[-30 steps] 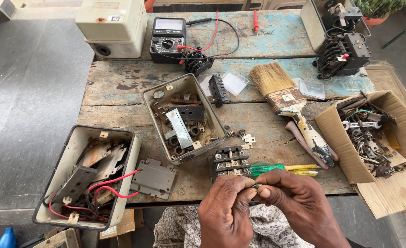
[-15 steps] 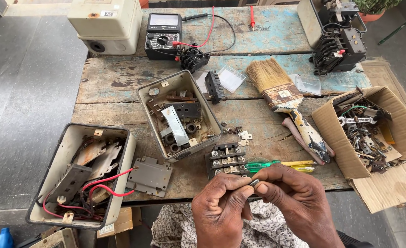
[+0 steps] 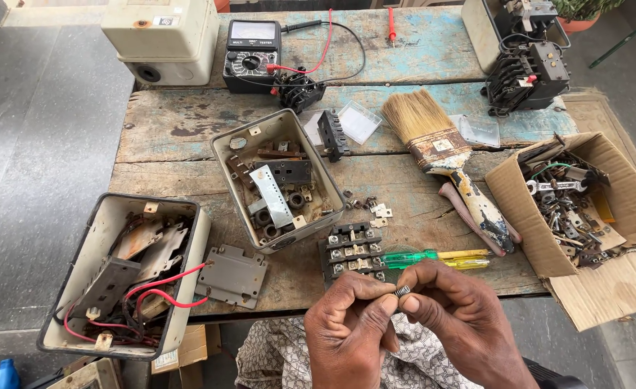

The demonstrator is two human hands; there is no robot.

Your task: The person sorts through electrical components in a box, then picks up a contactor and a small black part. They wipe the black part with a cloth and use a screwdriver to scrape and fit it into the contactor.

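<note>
A small metal spring point(image 3: 403, 291), ribbed and silvery, is pinched between the fingertips of both hands just below the near edge of a worn wooden table point(image 3: 188, 130), whose planks are cracked and flecked with faded blue paint. The left hand point(image 3: 350, 331) is curled, its thumb and forefinger closed tightly on one end of the spring; the right hand point(image 3: 462, 317) is bent over it from the other side, its fingertips pressed on the other end. The other fingers of both hands are folded loosely inward. Just beyond the fingertips, a dark terminal block point(image 3: 352, 252) with rows of bright screws is laid on the table, touched by a screwdriver point(image 3: 436, 257) with a translucent green and yellow handle. Further back, an open grey metal box point(image 3: 277, 176) filled with rusty parts is seen, and a broad paintbrush point(image 3: 444, 151) with pale bristles and a chipped handle is laid to its right.
</note>
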